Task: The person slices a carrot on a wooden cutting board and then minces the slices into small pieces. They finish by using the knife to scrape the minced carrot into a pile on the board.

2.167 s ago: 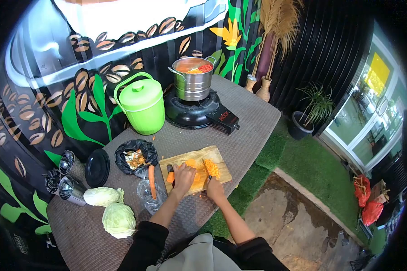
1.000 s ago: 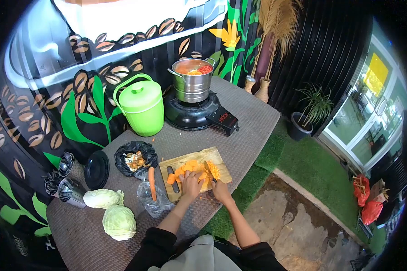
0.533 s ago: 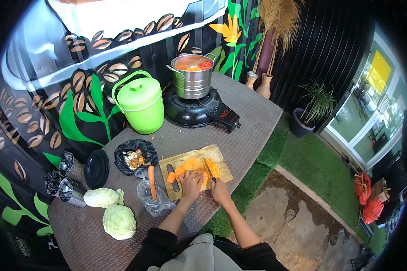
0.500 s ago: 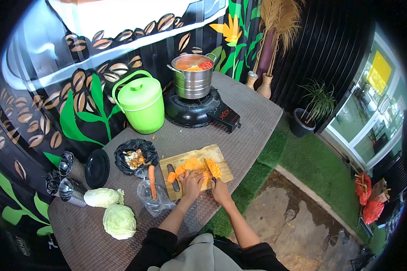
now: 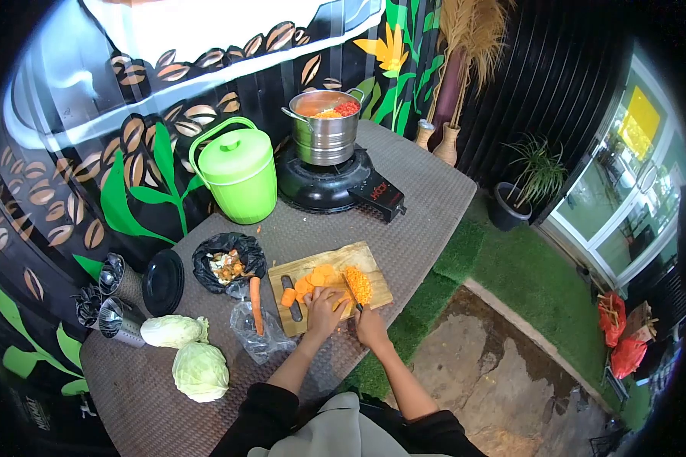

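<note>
On the wooden cutting board (image 5: 366,257), my left hand (image 5: 325,311) has its fingers bent down on carrot pieces. My right hand (image 5: 370,326) is closed round the handle of a knife (image 5: 359,306), whose blade is mostly hidden beside the chopped carrot. Finely chopped carrot (image 5: 357,286) lies heaped at the board's right. Round carrot slices (image 5: 324,275) spread above my left fingers, and a thick carrot chunk (image 5: 288,297) rests by a dark strip at the board's left. A whole carrot (image 5: 256,305) lies on a clear plastic bag (image 5: 261,339) left of the board.
Cabbage (image 5: 200,372) and a paler, longer one (image 5: 174,331) sit left, near metal holders (image 5: 122,324). A black bag of scraps (image 5: 229,264) stands behind the board. Further back are a green lidded bucket (image 5: 240,177) and a steel pot (image 5: 325,135) on a black gas stove (image 5: 320,184).
The knife has come down and tilted beside the chopped carrot, so less of its blade shows. My left hand stays on the carrot pieces, with its fingers slightly shifted.
</note>
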`<state>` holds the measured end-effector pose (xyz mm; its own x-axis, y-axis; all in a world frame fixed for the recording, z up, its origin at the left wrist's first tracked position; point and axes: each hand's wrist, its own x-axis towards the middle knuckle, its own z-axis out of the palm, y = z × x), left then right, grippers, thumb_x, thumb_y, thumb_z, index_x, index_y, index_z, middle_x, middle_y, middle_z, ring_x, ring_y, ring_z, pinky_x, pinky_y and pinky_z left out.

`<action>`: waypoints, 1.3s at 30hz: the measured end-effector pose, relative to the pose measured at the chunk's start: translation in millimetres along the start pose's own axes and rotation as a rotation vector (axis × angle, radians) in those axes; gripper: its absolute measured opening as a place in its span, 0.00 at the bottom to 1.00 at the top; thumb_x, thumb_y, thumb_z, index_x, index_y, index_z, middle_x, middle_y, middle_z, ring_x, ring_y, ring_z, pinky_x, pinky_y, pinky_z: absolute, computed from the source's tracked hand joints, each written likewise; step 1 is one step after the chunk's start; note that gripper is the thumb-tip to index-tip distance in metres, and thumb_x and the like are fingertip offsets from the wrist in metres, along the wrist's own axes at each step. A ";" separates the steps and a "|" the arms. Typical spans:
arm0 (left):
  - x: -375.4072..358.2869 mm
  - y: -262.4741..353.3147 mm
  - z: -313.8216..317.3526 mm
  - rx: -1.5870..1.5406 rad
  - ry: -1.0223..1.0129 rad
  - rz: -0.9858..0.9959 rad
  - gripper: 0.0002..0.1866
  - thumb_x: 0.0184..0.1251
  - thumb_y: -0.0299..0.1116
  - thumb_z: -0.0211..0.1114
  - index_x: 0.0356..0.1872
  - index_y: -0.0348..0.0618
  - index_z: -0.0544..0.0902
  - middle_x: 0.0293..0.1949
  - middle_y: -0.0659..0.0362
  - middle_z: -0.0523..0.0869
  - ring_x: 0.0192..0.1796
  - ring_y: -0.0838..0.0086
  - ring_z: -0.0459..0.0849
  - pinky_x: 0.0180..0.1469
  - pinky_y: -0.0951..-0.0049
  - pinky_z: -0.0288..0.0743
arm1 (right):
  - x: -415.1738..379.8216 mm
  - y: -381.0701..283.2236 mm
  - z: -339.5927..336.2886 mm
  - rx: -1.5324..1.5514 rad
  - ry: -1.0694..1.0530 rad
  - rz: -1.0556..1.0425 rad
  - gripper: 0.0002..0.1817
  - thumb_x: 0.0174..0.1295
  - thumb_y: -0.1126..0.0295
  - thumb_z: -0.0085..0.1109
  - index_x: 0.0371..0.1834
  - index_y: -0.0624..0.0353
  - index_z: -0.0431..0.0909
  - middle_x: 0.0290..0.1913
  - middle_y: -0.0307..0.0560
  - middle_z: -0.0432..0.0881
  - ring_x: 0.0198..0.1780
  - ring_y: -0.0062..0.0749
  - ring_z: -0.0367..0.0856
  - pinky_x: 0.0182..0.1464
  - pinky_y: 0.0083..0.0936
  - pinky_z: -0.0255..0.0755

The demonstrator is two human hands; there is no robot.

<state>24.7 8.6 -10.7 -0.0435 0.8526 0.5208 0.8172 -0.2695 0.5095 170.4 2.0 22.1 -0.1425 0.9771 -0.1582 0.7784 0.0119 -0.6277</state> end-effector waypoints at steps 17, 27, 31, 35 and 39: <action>0.8 5.6 -5.8 0.019 -0.054 -0.072 0.15 0.60 0.44 0.66 0.43 0.48 0.87 0.46 0.61 0.81 0.54 0.68 0.72 0.56 0.61 0.55 | 10.3 -2.3 -9.6 -0.116 -0.023 -0.029 0.20 0.69 0.59 0.46 0.45 0.70 0.71 0.38 0.73 0.80 0.43 0.67 0.80 0.47 0.53 0.73; 3.1 6.7 -9.7 0.059 -0.073 -0.059 0.15 0.61 0.43 0.64 0.45 0.50 0.86 0.44 0.63 0.81 0.52 0.69 0.72 0.55 0.59 0.55 | -1.2 -1.2 4.0 -0.233 0.022 0.013 0.21 0.70 0.56 0.45 0.49 0.67 0.68 0.38 0.68 0.82 0.40 0.61 0.82 0.45 0.50 0.76; 4.5 6.7 -10.3 0.059 -0.068 -0.051 0.15 0.61 0.43 0.64 0.46 0.49 0.86 0.43 0.63 0.81 0.52 0.69 0.71 0.54 0.59 0.55 | -2.9 -8.5 1.4 -0.241 -0.007 0.058 0.21 0.70 0.56 0.45 0.50 0.66 0.67 0.38 0.68 0.82 0.42 0.61 0.82 0.46 0.49 0.76; 4.8 9.9 -13.3 0.053 -0.082 -0.055 0.16 0.61 0.44 0.63 0.46 0.50 0.86 0.44 0.63 0.81 0.52 0.69 0.71 0.54 0.59 0.54 | 13.5 -8.8 -1.7 -0.188 -0.031 0.070 0.21 0.70 0.56 0.44 0.48 0.66 0.69 0.39 0.69 0.82 0.44 0.63 0.81 0.46 0.50 0.75; 2.2 5.3 -8.1 0.066 -0.077 -0.048 0.16 0.61 0.45 0.63 0.46 0.50 0.86 0.45 0.63 0.81 0.53 0.69 0.71 0.55 0.59 0.54 | 30.2 3.4 -9.6 -0.157 -0.113 -0.022 0.21 0.70 0.56 0.44 0.47 0.66 0.70 0.40 0.69 0.81 0.44 0.64 0.81 0.48 0.51 0.74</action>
<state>24.3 5.5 -1.2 -0.0417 0.8963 0.4415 0.8514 -0.1994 0.4851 174.6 33.6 22.6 -0.2216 0.9462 -0.2360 0.8589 0.0748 -0.5067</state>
